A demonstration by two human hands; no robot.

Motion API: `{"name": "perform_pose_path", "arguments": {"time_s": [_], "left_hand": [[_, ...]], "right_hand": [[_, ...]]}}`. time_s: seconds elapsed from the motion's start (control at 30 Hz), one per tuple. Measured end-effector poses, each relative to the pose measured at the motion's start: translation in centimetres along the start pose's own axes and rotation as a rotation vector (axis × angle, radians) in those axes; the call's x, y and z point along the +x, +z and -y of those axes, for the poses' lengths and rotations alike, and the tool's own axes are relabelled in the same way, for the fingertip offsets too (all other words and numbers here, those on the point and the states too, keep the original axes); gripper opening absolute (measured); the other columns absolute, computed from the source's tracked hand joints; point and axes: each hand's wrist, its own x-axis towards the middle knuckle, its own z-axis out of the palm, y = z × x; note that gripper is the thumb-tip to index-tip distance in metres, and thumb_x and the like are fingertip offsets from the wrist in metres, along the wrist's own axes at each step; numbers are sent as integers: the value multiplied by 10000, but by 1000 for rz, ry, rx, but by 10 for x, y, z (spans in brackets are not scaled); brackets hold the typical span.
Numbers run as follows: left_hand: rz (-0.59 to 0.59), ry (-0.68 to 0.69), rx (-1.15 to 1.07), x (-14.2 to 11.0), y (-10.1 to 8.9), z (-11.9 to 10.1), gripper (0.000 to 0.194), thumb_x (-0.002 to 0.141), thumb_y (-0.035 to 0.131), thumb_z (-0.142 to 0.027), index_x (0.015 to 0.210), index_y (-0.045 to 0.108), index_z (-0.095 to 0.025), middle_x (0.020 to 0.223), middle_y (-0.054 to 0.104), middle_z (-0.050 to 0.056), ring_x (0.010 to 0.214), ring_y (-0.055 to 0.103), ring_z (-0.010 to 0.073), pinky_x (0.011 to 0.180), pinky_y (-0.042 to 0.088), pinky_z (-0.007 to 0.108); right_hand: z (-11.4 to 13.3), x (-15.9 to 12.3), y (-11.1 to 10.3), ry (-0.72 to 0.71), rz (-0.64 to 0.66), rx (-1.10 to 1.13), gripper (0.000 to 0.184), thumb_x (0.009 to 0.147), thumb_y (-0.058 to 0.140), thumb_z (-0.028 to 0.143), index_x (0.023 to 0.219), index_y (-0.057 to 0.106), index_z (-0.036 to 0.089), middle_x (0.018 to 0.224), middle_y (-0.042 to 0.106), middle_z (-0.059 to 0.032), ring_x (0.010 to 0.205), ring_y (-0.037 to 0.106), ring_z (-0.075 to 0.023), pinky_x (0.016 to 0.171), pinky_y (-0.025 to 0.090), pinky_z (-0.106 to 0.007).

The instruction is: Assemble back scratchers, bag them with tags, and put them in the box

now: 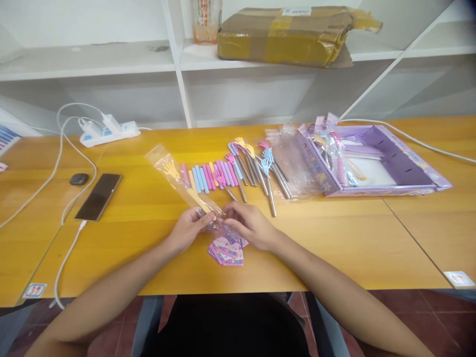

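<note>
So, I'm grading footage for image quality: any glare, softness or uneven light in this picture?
Head view: pale glints on the clear bag in the left hand; head view: small print on the cards too soft to read; head view: tabletop deeper yellow at left, paler at right.

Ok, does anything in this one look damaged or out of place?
The carton on the shelf looks battered: its right end is ragged, with tape sticking out. On the table, the cards lie in an untidy pile, but nothing looks spilled.
</note>
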Motion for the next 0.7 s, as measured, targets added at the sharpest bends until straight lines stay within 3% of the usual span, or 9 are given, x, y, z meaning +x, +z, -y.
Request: {"name": "perform_pose_path", "arguments": {"time_s": [0.07,0.13,0.27,0.37,0.5,0.6,0.7], "left_hand": [[-24,2,-30,1,-2,-7,420,830,937,-504,970,768,-146,898,814,101,724,777,211,674,644,310],[-37,4,-45,0,-3,-14,422,827,942,-492,973,745,-147,880,803,88,683,762,194,653,627,298],[-64,21,-7,-3,0,-19,607,844,919,-524,1309,721,-187,918,794,55,645,742,179,624,601,289],[-117,83,-1,-4,2,-20,732,868,881,-575,1470,654,-226,935,777,32,644,715,164,620,595,287],[-124,134,65,-1,-1,-20,634,885,879,-526,1408,686,-224,805,726,-10,581,671,145,590,554,263],[-50,86,128,1,-3,-15,482,850,911,-501,1195,747,-207,846,756,18,590,677,157,587,558,274],[57,37,153,-2,-1,-9,416,818,938,-475,1084,774,-201,866,772,44,658,710,191,628,584,292]], "right_hand": [[-2,-1,-7,-62,72,64,520,1031,685,606,1376,572,233,997,681,-25,715,630,-155,682,521,-294],[-4,-2,-13,-148,105,-6,610,978,781,557,1464,548,269,1160,647,-64,763,643,-156,722,562,-313],[-7,-3,-14,-306,37,-265,195,1094,632,300,1261,731,293,1197,598,-83,865,649,-164,745,557,-313],[-7,-5,-12,-364,21,-271,165,1101,604,253,1163,756,275,1187,611,-81,822,632,-149,706,542,-307],[0,-5,-14,-361,10,-221,137,1098,602,240,1150,727,258,1190,636,-96,931,676,-181,792,584,-335],[5,-5,-14,-346,-2,-153,123,1098,593,228,1169,689,256,1180,682,-93,1027,698,-199,847,592,-341],[6,-4,-10,-306,-25,-129,82,1096,606,236,1154,663,248,1038,725,-47,818,676,-153,731,550,-292]]}}
